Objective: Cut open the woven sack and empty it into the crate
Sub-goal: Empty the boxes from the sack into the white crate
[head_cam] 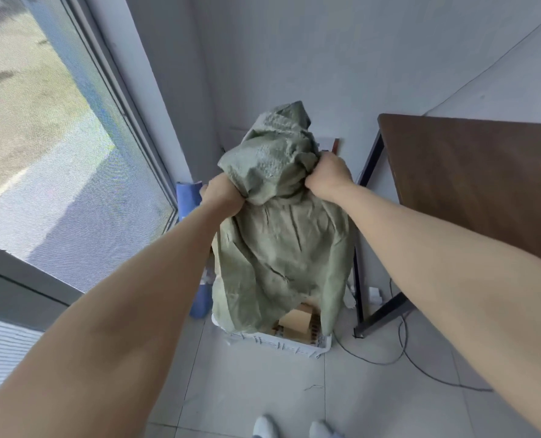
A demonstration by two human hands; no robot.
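Left hand (223, 192) and right hand (327, 177) clench crumpled green woven sack (278, 241), mouth down over white slatted crate (282, 344); tan blocks (296, 322) inside. Brown table (471, 172) right.

grey tiled floor (247, 390): white crate (282, 344), blue roll (199, 300) beside it, black cables (402, 336), table (468, 184).

No readable text, label or number anywhere.

The sack (278, 235) is pale green. The crate (282, 344) is white. The table (471, 184) is dark brown. A roll (188, 197) is blue.
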